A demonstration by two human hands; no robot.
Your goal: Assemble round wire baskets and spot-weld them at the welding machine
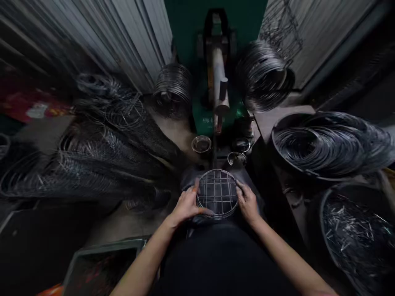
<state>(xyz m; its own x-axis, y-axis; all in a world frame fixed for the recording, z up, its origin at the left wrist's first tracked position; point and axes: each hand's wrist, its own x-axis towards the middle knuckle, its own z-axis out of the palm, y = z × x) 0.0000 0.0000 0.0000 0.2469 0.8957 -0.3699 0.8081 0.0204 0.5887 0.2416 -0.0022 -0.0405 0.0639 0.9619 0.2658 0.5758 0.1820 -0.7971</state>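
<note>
Round wire grid (215,201): between left hand (189,202) and right hand (247,202)
Left grip: pinching its rim, thumb along near edge
Right grip: pinching opposite rim
Drop risk: could tip if either pinch slackens

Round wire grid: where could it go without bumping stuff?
The wire grid might fit on bare floor between the stacked wire rings and the green-rimmed crate, or the patch between those rings and the wire coil left of the green machine base. It's crowded around that base, with round metal pieces, and on the right, with the wire-loop tray and scrap tub.
</note>
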